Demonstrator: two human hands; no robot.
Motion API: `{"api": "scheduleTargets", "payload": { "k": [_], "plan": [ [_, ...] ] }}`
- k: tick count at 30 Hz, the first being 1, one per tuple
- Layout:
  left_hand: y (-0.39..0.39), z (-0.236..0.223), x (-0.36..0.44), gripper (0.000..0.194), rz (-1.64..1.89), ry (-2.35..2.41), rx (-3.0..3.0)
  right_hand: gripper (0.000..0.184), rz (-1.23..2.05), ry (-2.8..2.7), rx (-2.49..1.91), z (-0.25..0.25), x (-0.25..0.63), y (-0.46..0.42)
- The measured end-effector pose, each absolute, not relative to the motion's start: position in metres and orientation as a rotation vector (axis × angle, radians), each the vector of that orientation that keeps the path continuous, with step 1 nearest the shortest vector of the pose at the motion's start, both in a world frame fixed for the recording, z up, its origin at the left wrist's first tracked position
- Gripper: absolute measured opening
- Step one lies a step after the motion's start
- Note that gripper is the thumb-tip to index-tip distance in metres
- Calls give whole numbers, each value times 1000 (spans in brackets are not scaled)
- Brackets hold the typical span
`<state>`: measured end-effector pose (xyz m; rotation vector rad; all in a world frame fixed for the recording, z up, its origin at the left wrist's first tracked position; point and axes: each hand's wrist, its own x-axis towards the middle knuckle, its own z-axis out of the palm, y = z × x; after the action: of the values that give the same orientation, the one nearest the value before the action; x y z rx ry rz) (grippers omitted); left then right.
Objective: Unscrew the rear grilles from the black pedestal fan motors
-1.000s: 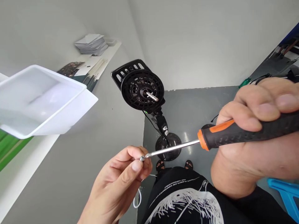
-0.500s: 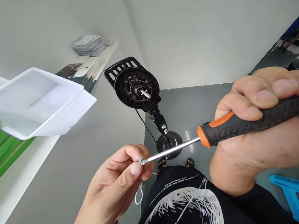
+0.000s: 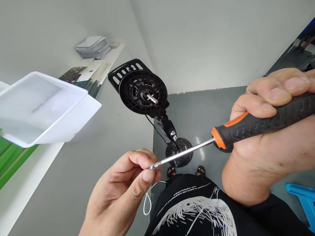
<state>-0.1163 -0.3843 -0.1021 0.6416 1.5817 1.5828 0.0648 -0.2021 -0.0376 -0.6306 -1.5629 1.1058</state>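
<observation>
Looking down from my head camera, I see my left hand (image 3: 120, 186) pinching a small steel screw (image 3: 153, 167) between thumb and fingertips, so that grip is closed on the screw. My right hand (image 3: 270, 147) is wrapped around the ribbed handle of a black-and-orange screwdriver (image 3: 261, 123), a full closed grip. Its long steel shaft (image 3: 184, 152) slants down across my body, and the tip meets the head of the screw (right where my left fingers hold it).

Beyond my hands stands a round black plastic housing (image 3: 142, 91) with a short steel spindle (image 3: 152, 98) sticking out of its centre. Behind it is a black slotted plate (image 3: 125, 70), and a jointed black arm (image 3: 168, 127) links it down to a round, dark, glossy base (image 3: 179, 152) on the grey floor (image 3: 204, 111).

A thin white cord (image 3: 147, 203) loops beside my black printed T-shirt (image 3: 194, 209), and my sandalled feet (image 3: 171, 171) show just past it. At upper left, a tilted white plastic tray (image 3: 41, 111) hangs blurred in the foreground, well apart from a stack of pale cards (image 3: 93, 47). A blue plastic object (image 3: 301, 203) sits at the lower right edge.
</observation>
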Motion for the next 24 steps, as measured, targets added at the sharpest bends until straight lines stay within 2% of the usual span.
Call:
{"api": "scheduleTargets", "payload": {
  "k": [2, 4, 9, 11, 18, 21, 24],
  "plan": [
    [-383, -100, -114, 33, 1605, 1583, 620, 86, 1323, -1279, -580, -37, 57, -208],
    [-381, -99, -113, 34, 1646, 1591, 564, 79, 1362, -1148, -597, -38, 49, -217],
    [-381, -93, -116, 32, 1722, 1651, 540, 45, 951, -1286, -559, -64, 45, -225],
    [-381, -91, -119, 29, 1706, 1676, 597, 37, 835, -1354, -516, -77, 51, -219],
    [-382, -96, -138, 21, 1577, 1732, 875, 30, 666, -1503, -482, -83, 74, -208],
    [-384, -99, -150, 20, 1533, 1732, 1058, 34, 788, -1670, -582, -78, 88, -208],
    [-386, -99, -156, 18, 1512, 1773, 1144, 30, 1000, -1784, -554, -77, 101, -204]
  ]
}}
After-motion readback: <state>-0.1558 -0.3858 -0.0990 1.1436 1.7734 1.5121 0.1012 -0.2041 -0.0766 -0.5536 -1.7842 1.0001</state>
